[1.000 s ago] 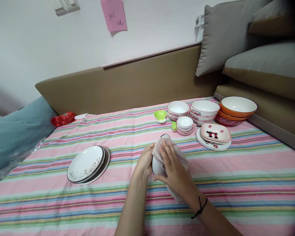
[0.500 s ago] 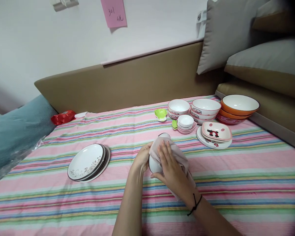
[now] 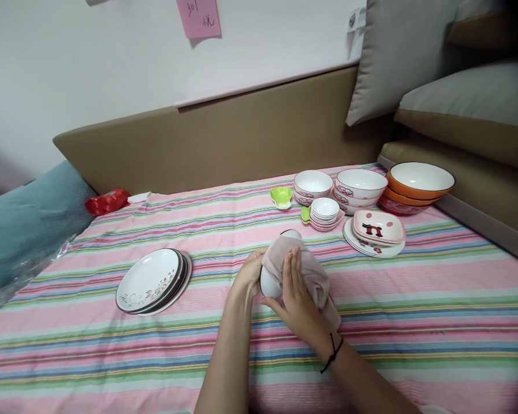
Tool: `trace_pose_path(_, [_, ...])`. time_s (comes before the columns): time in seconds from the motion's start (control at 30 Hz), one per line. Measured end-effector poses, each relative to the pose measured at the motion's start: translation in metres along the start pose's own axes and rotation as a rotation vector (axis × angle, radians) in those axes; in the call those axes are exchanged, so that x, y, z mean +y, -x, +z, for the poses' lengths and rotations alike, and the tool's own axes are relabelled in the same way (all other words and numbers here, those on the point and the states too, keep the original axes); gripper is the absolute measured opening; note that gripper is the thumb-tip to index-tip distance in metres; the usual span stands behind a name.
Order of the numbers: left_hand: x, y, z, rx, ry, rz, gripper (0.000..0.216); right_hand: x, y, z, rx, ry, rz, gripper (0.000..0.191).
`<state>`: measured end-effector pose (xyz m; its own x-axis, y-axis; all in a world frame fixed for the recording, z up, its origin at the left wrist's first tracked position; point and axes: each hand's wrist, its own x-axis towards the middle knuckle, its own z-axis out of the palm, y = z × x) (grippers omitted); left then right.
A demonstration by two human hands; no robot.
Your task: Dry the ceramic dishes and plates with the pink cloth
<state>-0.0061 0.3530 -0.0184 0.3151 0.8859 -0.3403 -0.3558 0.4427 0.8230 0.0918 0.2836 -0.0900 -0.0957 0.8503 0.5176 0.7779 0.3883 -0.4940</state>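
Observation:
In the middle of the striped cloth, my left hand (image 3: 248,275) grips a white bowl with a dark rim (image 3: 270,283) from its left side, held on edge. My right hand (image 3: 294,296) presses a pale pink cloth (image 3: 304,270) flat against the bowl's face, fingers together and stretched over the fabric. The cloth drapes over the bowl's top and hangs down to the right. A black cord sits on my right wrist.
A stack of white patterned plates (image 3: 153,282) lies to the left. Stacked bowls (image 3: 360,187), an orange bowl (image 3: 418,184), small saucers (image 3: 324,213), a pink square dish (image 3: 379,227) and a green dish (image 3: 281,196) stand at the back right. Red packet (image 3: 107,201) far left; cushions (image 3: 397,57) behind.
My right hand with the cloth has slid slightly across the bowl, and the cloth covers more of its top. The view has tilted down a little.

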Motion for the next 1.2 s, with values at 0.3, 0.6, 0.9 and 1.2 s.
trace_pose_path(0.3, [0.001,-0.003,-0.01,0.024,-0.097,0.003,0.026,-0.002,-0.001,-0.003,-0.041,0.002,-0.005,0.116])
trace_pose_path(0.6, [0.003,-0.002,-0.013,-0.034,-0.121,0.025,0.031,-0.002,-0.001,0.0,-0.04,0.024,-0.015,0.115])
trace_pose_path(0.9, [0.006,0.0,-0.009,0.016,-0.037,0.131,0.031,-0.003,-0.002,0.0,-0.06,0.028,-0.018,0.113])
trace_pose_path(1.2, [0.013,0.009,-0.011,0.004,-0.136,0.246,0.022,-0.002,-0.003,-0.002,-0.055,0.037,-0.023,0.118])
